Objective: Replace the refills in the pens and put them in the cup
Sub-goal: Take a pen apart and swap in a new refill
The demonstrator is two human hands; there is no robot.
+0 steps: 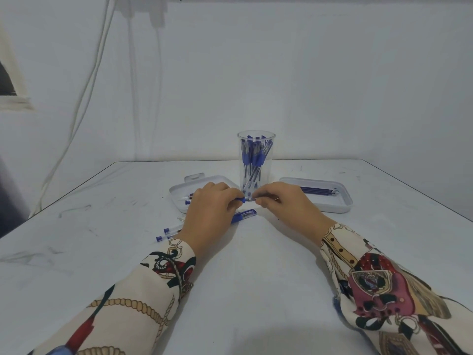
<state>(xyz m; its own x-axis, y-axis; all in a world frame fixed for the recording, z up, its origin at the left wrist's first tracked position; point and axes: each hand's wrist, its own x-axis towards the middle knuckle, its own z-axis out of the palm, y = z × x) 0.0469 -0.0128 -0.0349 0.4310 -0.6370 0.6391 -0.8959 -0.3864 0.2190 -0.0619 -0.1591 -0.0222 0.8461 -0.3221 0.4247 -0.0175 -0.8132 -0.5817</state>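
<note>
Head view looks down on a white table where both hands meet in front of a clear plastic cup. Left hand has its fingers curled round the blue grip end of a pen, and right hand pinches the other, clear end of the same pen between thumb and fingertips — the two hands almost touch, just before the foot of the cup. A thin ring shows on one right finger.

Inside the cup stand many blue-capped pens, leaning against each other. Just under the left hand a blue cap lies on the table, and two clear pen barrels with blue ends poke out near the left wrist. Behind the left hand sits a shallow white tray holding a few more pens, mostly hidden. Right of the cup a second white tray holds a row of thin blue refills — lying side by side. Patterned sleeves cover both forearms.
</note>
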